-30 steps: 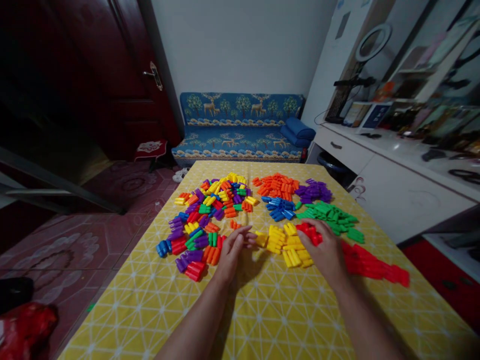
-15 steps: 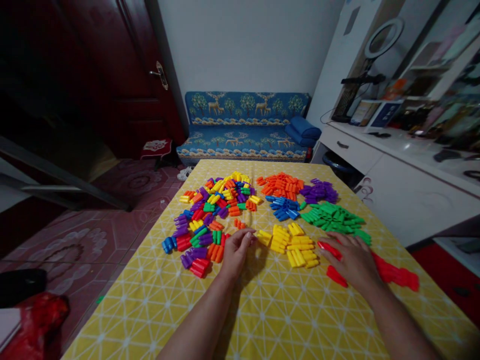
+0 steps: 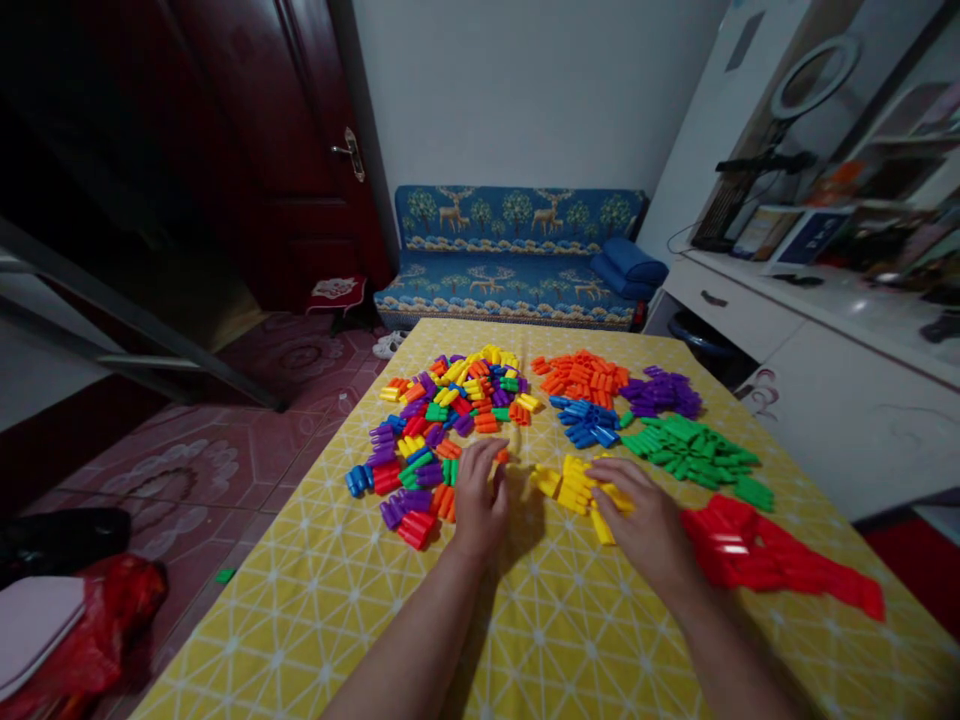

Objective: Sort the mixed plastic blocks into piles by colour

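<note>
My left hand (image 3: pixel 480 500) hovers by the right edge of a mixed-colour heap (image 3: pixel 427 430) of small ribbed plastic pieces, its fingers apart, near an orange piece. My right hand (image 3: pixel 637 510) is over the yellow pile (image 3: pixel 574 484), with its fingers spread and touching or just above the pieces. Single-colour piles lie on the right side: orange (image 3: pixel 581 375), blue (image 3: pixel 585 422), purple (image 3: pixel 664 391), green (image 3: pixel 690 448) and red (image 3: pixel 780 553). My right hand and wrist hide part of the yellow pile and the red pile's left edge.
The piles lie on a yellow patterned tablecloth (image 3: pixel 570 640). Beyond the table stands a blue sofa (image 3: pixel 510 260). A white cabinet (image 3: pixel 840 400) is at the right, with a ring light (image 3: pixel 816 78) on top. A red stool (image 3: pixel 336 292) and a metal ladder-like frame (image 3: pixel 150 320) are at the left.
My right hand has moved left from the red pieces to the yellow pile. My left hand has lifted slightly and opened. The red pieces now lie gathered together. The view has shifted a little left.
</note>
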The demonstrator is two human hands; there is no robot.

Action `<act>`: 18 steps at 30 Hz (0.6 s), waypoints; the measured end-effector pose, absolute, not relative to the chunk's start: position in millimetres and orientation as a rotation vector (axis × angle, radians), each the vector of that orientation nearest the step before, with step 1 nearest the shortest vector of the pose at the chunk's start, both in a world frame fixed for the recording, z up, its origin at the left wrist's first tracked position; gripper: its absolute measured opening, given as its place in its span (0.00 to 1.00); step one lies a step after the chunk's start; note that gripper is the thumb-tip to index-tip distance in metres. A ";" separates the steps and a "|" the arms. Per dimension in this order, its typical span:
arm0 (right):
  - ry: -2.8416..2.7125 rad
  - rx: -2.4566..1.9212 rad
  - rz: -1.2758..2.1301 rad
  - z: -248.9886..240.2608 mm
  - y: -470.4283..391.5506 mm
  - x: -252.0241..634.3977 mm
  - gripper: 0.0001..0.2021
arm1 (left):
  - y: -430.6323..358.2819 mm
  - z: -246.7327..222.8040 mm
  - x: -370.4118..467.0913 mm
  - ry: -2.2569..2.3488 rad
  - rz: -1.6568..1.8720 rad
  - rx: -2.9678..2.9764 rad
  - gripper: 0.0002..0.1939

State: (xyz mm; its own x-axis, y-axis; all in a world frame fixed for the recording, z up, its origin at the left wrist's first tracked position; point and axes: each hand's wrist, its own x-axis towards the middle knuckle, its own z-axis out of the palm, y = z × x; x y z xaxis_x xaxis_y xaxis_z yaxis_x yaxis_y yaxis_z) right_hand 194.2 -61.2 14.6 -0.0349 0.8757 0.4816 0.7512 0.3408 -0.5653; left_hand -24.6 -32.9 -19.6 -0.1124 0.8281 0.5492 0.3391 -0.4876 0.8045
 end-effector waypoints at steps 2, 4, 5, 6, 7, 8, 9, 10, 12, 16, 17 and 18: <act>-1.718 -1.343 0.482 6.1 -58.3 148.6 0.11 | -28.3 -21.8 -26.8 1.366 1.531 1.851 0.26; -1.628 -1.295 0.689 -8.4 -56.1 114.0 0.11 | -23.7 -26.2 -27.8 1.443 1.379 1.914 0.31; -1.580 -1.281 0.762 -16.5 -55.4 101.9 0.12 | -21.8 -28.4 -28.0 1.476 1.313 1.926 0.31; -1.532 -1.273 0.814 -24.3 -54.8 93.3 0.12 | -20.2 -30.2 -28.1 1.502 1.258 1.928 0.29; -1.484 -1.269 0.851 -31.3 -54.6 87.8 0.12 | -19.1 -31.4 -28.1 1.517 1.218 1.924 0.26; -1.438 -1.267 0.876 -37.1 -54.7 84.9 0.12 | -18.4 -31.8 -28.2 1.522 1.205 1.909 0.23; -1.393 -1.264 0.889 -41.4 -55.0 84.0 0.12 | -18.0 -31.6 -28.3 1.516 1.219 1.884 0.19; -1.347 -1.259 0.895 -44.1 -55.7 84.4 0.12 | -18.0 -30.8 -28.5 1.501 1.257 1.847 0.17; -1.266 -1.236 0.891 -45.4 -57.4 86.9 0.13 | -18.5 -27.9 -29.2 1.456 1.369 1.735 0.13; -1.189 -1.240 0.841 -37.6 -61.0 90.8 0.17 | -22.0 -20.2 -31.0 1.350 1.457 1.565 0.12; -1.191 -1.249 0.838 -35.1 -61.6 91.1 0.17 | -23.2 -18.4 -31.0 1.324 1.434 1.566 0.14; -1.197 -1.254 0.843 -32.9 -62.0 91.2 0.18 | -24.5 -17.0 -30.9 1.297 1.403 1.576 0.15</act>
